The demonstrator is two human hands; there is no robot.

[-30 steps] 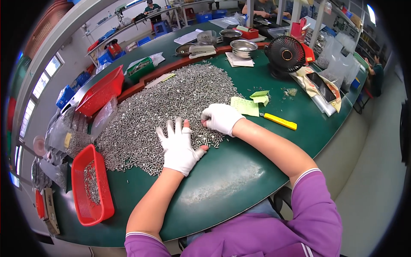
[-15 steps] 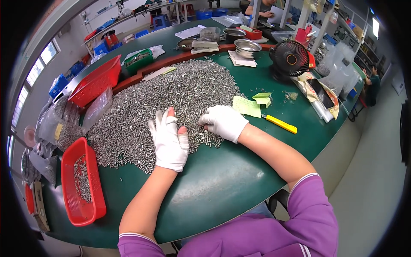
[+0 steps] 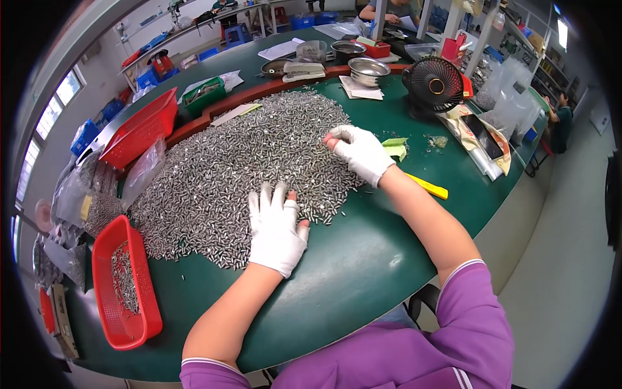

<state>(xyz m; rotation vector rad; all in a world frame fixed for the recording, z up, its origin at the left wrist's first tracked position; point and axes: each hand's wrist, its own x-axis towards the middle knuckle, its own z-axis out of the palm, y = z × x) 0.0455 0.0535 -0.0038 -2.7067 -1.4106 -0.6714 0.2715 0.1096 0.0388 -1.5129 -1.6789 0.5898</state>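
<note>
A wide heap of small silvery metal pins (image 3: 214,175) covers much of the green table. My left hand (image 3: 277,233), in a white glove with thumb and one finger bare at the tips, lies with fingers spread on the heap's near edge. Over the heap's right side is my right hand (image 3: 363,154), gloved the same way. Its fingers are curled in with thumb and fingertip together; whatever is between them is too small to make out. Just beyond that hand lies a creased green paper (image 3: 396,148), and a yellow utility knife (image 3: 429,187) sits beside the wrist.
A red basket (image 3: 152,318) with some pins stands at the left, another red basket (image 3: 144,129) behind it. A black fan (image 3: 435,84), a metal bowl (image 3: 369,69) and a phone (image 3: 483,136) are at the far right. A raised brown edge (image 3: 214,107) borders the heap's back.
My right hand has moved up and right across the heap, now covering part of the green papers. The left hand has slid right and slightly nearer, fingers still spread.
</note>
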